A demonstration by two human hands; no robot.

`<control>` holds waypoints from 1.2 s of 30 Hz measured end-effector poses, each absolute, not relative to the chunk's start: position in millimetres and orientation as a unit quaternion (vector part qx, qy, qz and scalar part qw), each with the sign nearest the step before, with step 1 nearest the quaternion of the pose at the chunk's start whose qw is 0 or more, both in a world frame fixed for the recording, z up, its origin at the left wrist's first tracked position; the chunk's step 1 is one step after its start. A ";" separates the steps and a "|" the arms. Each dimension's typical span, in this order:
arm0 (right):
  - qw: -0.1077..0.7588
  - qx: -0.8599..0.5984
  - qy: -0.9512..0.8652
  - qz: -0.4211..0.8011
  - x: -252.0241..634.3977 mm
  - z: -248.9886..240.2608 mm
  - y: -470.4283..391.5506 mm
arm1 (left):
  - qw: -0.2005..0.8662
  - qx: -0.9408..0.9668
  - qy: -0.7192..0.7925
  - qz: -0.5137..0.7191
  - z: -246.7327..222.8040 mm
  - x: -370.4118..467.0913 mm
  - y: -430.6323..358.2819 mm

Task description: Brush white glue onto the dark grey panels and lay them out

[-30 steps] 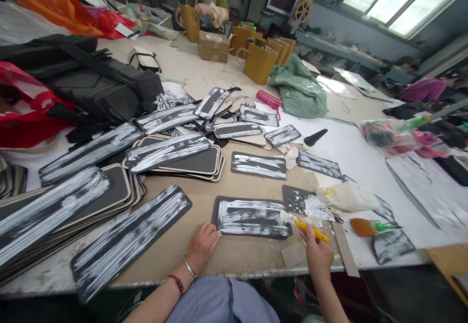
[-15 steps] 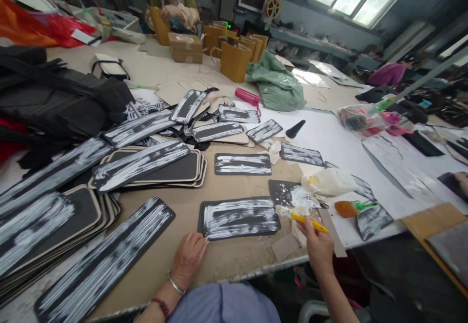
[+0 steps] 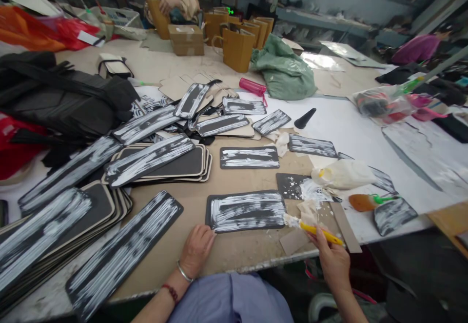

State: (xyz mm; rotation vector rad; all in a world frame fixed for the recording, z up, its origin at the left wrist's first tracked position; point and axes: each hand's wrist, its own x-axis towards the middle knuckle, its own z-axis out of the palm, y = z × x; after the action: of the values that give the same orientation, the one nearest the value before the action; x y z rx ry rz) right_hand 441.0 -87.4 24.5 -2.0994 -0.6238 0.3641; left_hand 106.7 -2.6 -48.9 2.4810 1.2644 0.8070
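In front of me lies a black rectangular panel point(image 3: 245, 211) streaked with white paste. My left hand point(image 3: 198, 251) is at its near left corner, fingers together and closed on the edge. Wrapped round the yellow handle of a brush point(image 3: 321, 233) is my right hand point(image 3: 333, 259). The brush's white-coated tip is at the panel's right edge. Just beyond it, a dark board point(image 3: 288, 186) carries smears and drops of white paste. A pale plastic bag point(image 3: 343, 174) with a yellow tip lies beside that board.
Coated strips point(image 3: 126, 252) and stacked panels point(image 3: 175, 162) spread over the left side. An orange bottle with a green nozzle point(image 3: 361, 202) lies at right. Farther back are brown bags point(image 3: 237, 50), a green sack point(image 3: 283, 67) and a person's hand point(image 3: 171, 2).
The camera view has shifted, moving the table items right and slightly up. The brush tip stays near the panel's right edge, now a little lower along it. My left hand stays at the corner.
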 end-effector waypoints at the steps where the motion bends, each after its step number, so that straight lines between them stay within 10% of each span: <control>1: 0.414 -0.865 -0.258 0.117 439.8 27.0 -86.8 | 0.125 0.850 0.434 0.272 -48.2 106.6 -2.2; 18: 0.586 -0.684 -0.112 0.420 348.2 4.4 -43.8 | 0.278 0.692 0.594 0.303 -51.9 115.8 -19.4; 36: 0.587 -0.674 -0.085 0.439 346.8 -14.8 -51.6 | 0.275 0.700 0.597 0.279 -43.3 122.1 -5.7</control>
State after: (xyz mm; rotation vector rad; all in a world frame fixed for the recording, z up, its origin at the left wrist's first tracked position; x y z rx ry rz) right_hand 346.8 -51.6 -14.8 -1.5718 -0.1988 1.0239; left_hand 122.1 -5.7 -43.3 1.8816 1.6062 0.7500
